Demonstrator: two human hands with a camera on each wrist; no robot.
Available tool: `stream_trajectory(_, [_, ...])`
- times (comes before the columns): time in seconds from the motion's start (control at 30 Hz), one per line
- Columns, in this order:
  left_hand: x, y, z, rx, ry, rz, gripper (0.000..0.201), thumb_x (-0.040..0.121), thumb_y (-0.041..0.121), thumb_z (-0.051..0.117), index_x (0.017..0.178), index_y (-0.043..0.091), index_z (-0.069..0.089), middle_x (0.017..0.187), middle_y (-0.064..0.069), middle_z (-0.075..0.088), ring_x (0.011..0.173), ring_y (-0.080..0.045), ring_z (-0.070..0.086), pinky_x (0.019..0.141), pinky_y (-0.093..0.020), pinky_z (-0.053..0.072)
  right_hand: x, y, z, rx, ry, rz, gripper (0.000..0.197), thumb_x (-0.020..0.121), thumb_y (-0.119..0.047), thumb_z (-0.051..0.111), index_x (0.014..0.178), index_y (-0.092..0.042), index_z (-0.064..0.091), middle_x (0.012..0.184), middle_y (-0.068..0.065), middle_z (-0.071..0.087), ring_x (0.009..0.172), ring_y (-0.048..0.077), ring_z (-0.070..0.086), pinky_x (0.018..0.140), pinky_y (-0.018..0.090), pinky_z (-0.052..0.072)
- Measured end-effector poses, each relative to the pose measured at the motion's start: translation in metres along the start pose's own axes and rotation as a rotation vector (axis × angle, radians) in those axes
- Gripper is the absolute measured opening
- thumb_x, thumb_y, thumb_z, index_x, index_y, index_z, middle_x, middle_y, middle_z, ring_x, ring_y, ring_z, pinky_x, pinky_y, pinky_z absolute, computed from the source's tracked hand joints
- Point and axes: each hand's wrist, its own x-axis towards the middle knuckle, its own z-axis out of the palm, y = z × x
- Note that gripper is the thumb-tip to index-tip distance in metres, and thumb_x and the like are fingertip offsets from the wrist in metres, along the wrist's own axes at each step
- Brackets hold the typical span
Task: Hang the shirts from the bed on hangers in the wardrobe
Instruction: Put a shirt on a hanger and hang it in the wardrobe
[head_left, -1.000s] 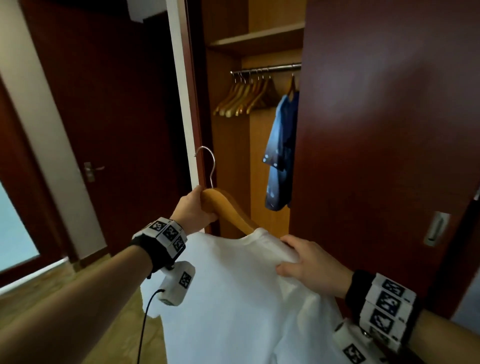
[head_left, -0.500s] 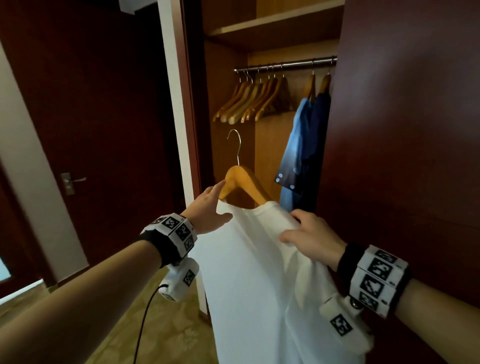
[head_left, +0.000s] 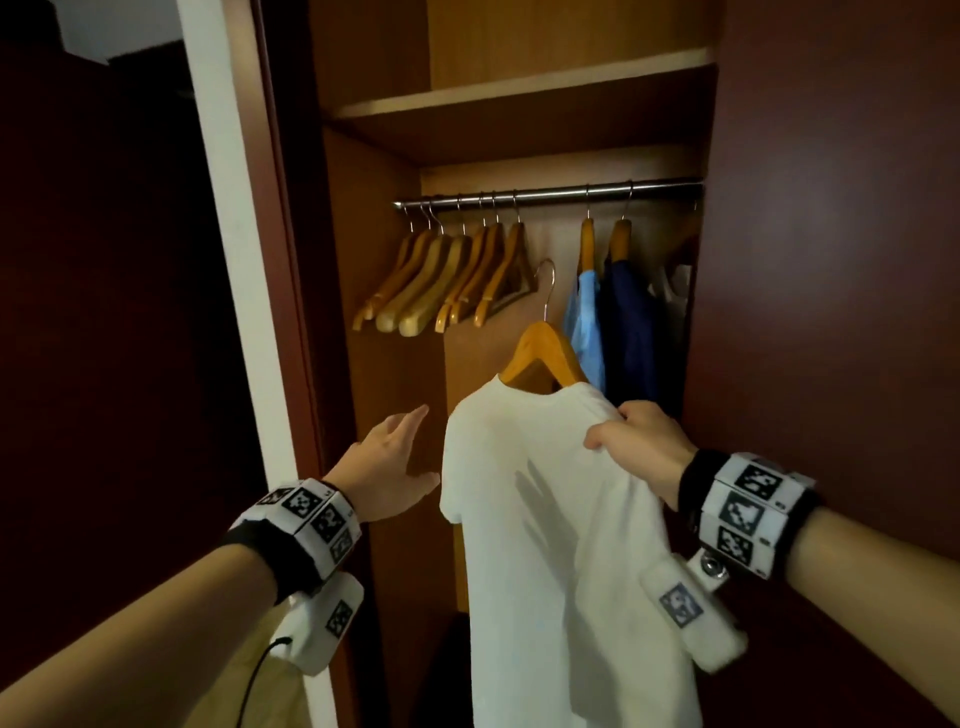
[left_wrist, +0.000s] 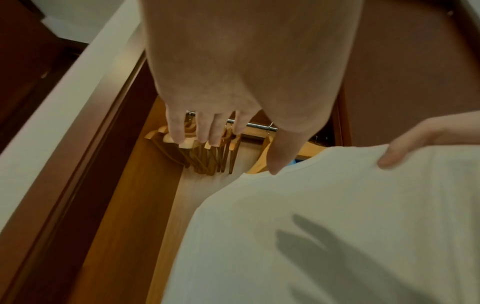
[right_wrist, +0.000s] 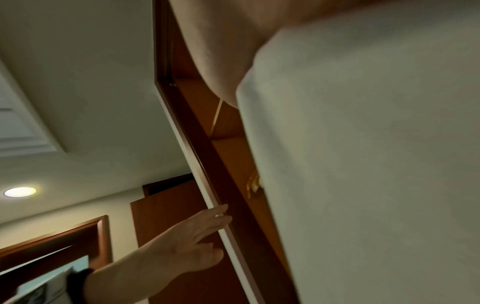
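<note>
A white T-shirt (head_left: 550, 519) hangs on a wooden hanger (head_left: 543, 356) whose metal hook (head_left: 546, 286) is below the wardrobe rail (head_left: 545, 193). My right hand (head_left: 631, 441) grips the shirt's right shoulder and holds it up inside the wardrobe opening. My left hand (head_left: 389, 462) is open, fingers spread, just left of the shirt and apart from it. In the left wrist view the white T-shirt (left_wrist: 324, 226) fills the lower right, with my left hand's fingers (left_wrist: 207, 131) straight. The white T-shirt (right_wrist: 363, 164) covers most of the right wrist view.
Several empty wooden hangers (head_left: 447, 280) crowd the rail's left end. A light blue shirt (head_left: 587, 322) and a dark blue garment (head_left: 631, 332) hang at the right. A shelf (head_left: 519, 88) sits above the rail. A dark red sliding door (head_left: 831, 260) covers the right side.
My left hand let go of the hanger and moved away to the left, open. The right hand carried the shirt on its hanger deeper into the wardrobe, closer to the rail.
</note>
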Motion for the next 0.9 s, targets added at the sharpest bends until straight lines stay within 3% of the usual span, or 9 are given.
stream_trajectory(0.1, [0.04,-0.017,-0.013,0.094,-0.018,0.05,0.086,0.095,0.045,0.056,0.157,0.031,-0.002,0.164,0.004,0.008,0.151,-0.019,0.013,0.121,-0.048,0.017,0.044,-0.025,0.0,0.015,0.067,0.01,0.048,0.071,-0.032,0.07,0.113,-0.009,0.062,0.114,0.011,0.064,0.101,0.031,0.062,0.078,0.033,0.049])
stream_trajectory(0.23, [0.108,-0.018,-0.023,0.041,0.018,0.079,0.087,0.095,0.043,0.057,0.157,0.028,-0.002,0.165,0.001,0.005,0.152,-0.02,0.009,0.122,-0.048,0.019,0.106,-0.061,-0.001,0.032,0.168,-0.006,0.05,0.078,-0.024,0.069,0.124,-0.008,0.058,0.119,0.012,0.062,0.106,0.033,0.06,0.078,0.032,0.048])
stream_trajectory(0.37, [0.172,-0.004,-0.024,0.114,0.122,0.209,0.088,0.095,0.045,0.055,0.158,0.025,-0.003,0.165,0.003,-0.006,0.151,-0.017,-0.011,0.122,-0.041,0.001,0.166,-0.087,0.0,0.0,0.255,-0.021,0.06,0.08,-0.023,0.065,0.136,-0.008,0.049,0.139,0.013,0.052,0.125,0.036,0.05,0.101,0.042,0.046])
stream_trajectory(0.47, [0.216,0.004,-0.034,0.147,0.174,0.278,0.089,0.095,0.046,0.055,0.158,0.023,-0.003,0.165,0.002,-0.009,0.15,-0.017,-0.016,0.121,-0.039,-0.003,0.206,-0.101,0.0,-0.022,0.289,-0.02,0.058,0.084,-0.022,0.063,0.138,-0.007,0.047,0.143,0.015,0.047,0.128,0.038,0.048,0.106,0.045,0.044])
stream_trajectory(0.6, [0.265,0.015,-0.051,0.136,0.22,0.314,0.088,0.095,0.048,0.053,0.158,0.025,-0.004,0.165,0.001,-0.007,0.151,-0.017,-0.013,0.122,-0.037,-0.003,0.243,-0.113,0.005,-0.079,0.341,0.001,0.056,0.085,-0.027,0.061,0.136,-0.008,0.048,0.137,0.017,0.051,0.122,0.039,0.052,0.101,0.044,0.047])
stream_trajectory(0.77, [0.31,0.019,-0.045,0.109,0.208,0.362,0.091,0.093,0.049,0.055,0.157,0.026,-0.005,0.166,0.0,-0.004,0.152,-0.018,-0.007,0.122,-0.037,0.0,0.269,-0.112,0.021,-0.122,0.348,0.014,0.049,0.088,-0.022,0.06,0.134,-0.007,0.052,0.131,0.018,0.057,0.117,0.037,0.056,0.091,0.036,0.049])
stream_trajectory(0.9, [0.326,0.018,-0.037,0.099,0.205,0.47,0.087,0.093,0.062,0.046,0.158,0.026,-0.001,0.166,0.001,0.0,0.152,-0.017,-0.001,0.124,-0.038,0.001,0.277,-0.099,0.037,-0.25,0.315,0.035,0.046,0.088,-0.025,0.059,0.131,-0.007,0.053,0.129,0.014,0.056,0.116,0.034,0.055,0.085,0.034,0.046])
